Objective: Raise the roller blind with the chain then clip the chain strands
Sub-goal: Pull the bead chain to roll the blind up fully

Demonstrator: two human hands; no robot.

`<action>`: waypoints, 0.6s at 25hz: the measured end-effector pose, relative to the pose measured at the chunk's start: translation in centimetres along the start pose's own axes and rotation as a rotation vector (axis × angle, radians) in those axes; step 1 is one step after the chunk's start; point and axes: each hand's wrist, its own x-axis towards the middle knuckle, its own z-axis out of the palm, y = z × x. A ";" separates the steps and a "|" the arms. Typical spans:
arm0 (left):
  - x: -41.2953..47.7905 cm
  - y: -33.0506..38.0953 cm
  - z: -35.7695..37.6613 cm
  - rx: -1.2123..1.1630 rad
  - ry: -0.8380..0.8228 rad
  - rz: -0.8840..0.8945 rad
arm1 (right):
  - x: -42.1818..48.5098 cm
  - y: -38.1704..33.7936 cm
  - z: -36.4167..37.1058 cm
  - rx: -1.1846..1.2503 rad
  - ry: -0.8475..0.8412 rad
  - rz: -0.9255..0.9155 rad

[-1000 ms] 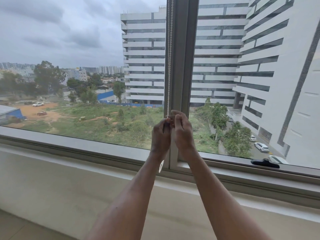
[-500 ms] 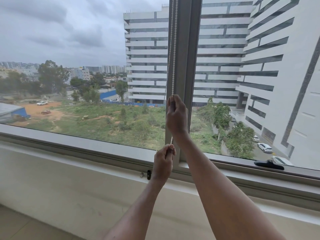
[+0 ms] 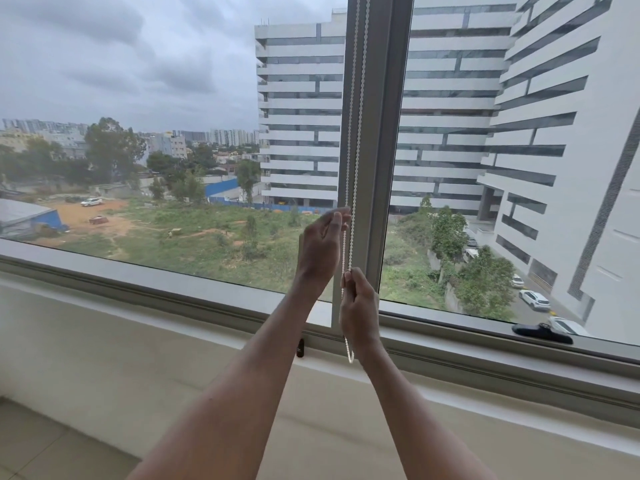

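Note:
A white bead chain hangs in two strands down the grey window mullion and ends in a loop just above the sill. My right hand is closed around the chain low down, near the window's bottom rail. Higher and to the left is my left hand, fingers curled, with its fingertips at the left strand; a pinch there is unclear. A small black clip sits on the sill below my left wrist. The roller blind itself is out of view above.
The window frame's bottom rail runs across the view over a cream wall ledge. A black window handle lies on the rail at the right. Tiled floor shows at the lower left.
The hands have swapped heights: my right hand came down the chain from chest height to the bottom rail. My left hand let go low down and rose to the left strand.

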 end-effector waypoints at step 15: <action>2.2 4.1 2.7 -0.203 0.068 0.112 | -4.8 4.0 -0.4 0.042 -0.230 0.184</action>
